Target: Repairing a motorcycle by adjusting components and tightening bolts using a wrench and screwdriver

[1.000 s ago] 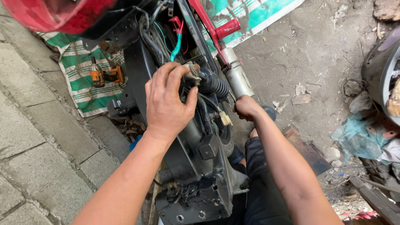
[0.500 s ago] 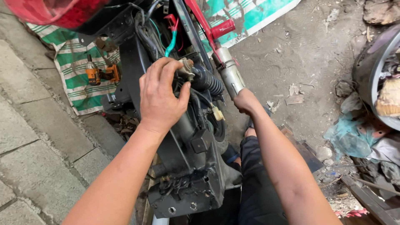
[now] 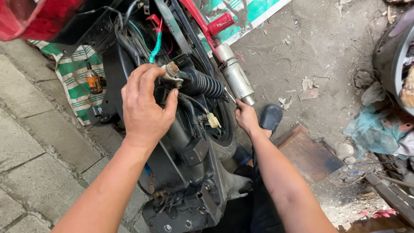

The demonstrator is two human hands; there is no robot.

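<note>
My left hand (image 3: 144, 108) wraps its fingers around the shock absorber (image 3: 196, 82) top; below it, my right hand (image 3: 246, 117) pinches a thin screwdriver (image 3: 230, 97). Steady grip keeps alignment.

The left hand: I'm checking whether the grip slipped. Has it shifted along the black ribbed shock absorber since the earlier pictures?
No. The left hand still clasps the upper end of the black ribbed shock absorber, beside its metal top mount, as earlier.

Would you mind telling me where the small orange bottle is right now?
In the head view the small orange bottle lies on the green-striped cloth at upper left, beyond the left hand and beside the black scooter frame.
</note>
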